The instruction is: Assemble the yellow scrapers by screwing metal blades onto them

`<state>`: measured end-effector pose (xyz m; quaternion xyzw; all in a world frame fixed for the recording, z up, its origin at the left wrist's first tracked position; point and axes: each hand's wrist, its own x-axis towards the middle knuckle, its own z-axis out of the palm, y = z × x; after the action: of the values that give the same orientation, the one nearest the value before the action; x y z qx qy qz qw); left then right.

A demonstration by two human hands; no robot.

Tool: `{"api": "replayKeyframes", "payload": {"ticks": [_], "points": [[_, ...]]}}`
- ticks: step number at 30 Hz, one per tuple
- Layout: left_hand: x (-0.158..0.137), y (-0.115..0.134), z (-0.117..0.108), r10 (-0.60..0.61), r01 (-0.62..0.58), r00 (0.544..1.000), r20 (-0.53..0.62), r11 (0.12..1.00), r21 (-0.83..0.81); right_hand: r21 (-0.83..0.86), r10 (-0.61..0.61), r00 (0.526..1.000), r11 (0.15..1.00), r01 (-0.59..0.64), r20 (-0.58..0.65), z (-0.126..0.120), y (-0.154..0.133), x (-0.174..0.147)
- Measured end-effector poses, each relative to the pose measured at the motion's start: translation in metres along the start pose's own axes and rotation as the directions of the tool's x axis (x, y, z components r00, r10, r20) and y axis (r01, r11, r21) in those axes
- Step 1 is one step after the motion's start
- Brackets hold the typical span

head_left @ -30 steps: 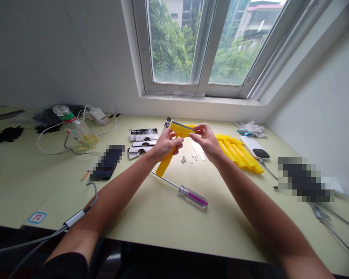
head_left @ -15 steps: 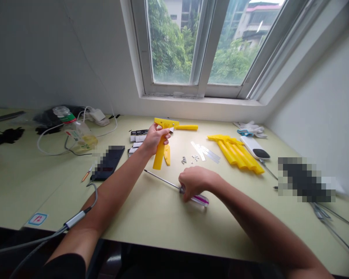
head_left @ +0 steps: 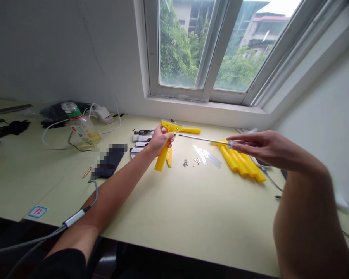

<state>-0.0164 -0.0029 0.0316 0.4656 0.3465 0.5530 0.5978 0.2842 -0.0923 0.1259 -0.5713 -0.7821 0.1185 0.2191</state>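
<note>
The left hand [head_left: 160, 142] has its fingers closed round the handle of a yellow T-shaped tool [head_left: 160, 162], raised above the table [head_left: 174, 217]; this grip apparently steadies the tool and leaves its head free. The right hand [head_left: 264, 147] holds a screwdriver [head_left: 203, 138] at the handle end, fingers wrapped on it, the shaft pointing at the tool (presumably gripped there for control of the tip). Screws [head_left: 185, 163], nuts [head_left: 196, 160] and metal strips [head_left: 211, 158] lie in separate groups between the hands, likely for easy picking.

Contact between tip and tool cannot be confirmed. The right hand covers most of the screwdriver's handle. A yellow plate [head_left: 169, 158] is partly hidden behind the tool, and the left hand and forearm obscure part of the boxes [head_left: 142, 135]. Individual screws are too small to count reliably.
</note>
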Motion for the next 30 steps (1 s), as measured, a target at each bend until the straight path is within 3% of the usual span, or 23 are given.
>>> {"api": "replayKeyframes", "payload": {"ticks": [3,10,30], "points": [[-0.001,-0.005,0.003,0.003,-0.003,0.999,0.037,1.000,0.004,-0.035,0.042,0.999,0.999,-0.041,0.029,0.003,0.006,0.006],[-0.002,-0.010,0.004,-0.017,0.016,0.999,0.046,0.999,0.028,-0.107,0.008,1.000,0.994,-0.006,0.018,0.006,0.006,0.011],[0.000,-0.014,0.001,-0.039,0.040,0.997,0.061,0.999,-0.019,-0.118,0.060,0.998,0.991,-0.057,0.023,0.003,0.008,0.009]]}}
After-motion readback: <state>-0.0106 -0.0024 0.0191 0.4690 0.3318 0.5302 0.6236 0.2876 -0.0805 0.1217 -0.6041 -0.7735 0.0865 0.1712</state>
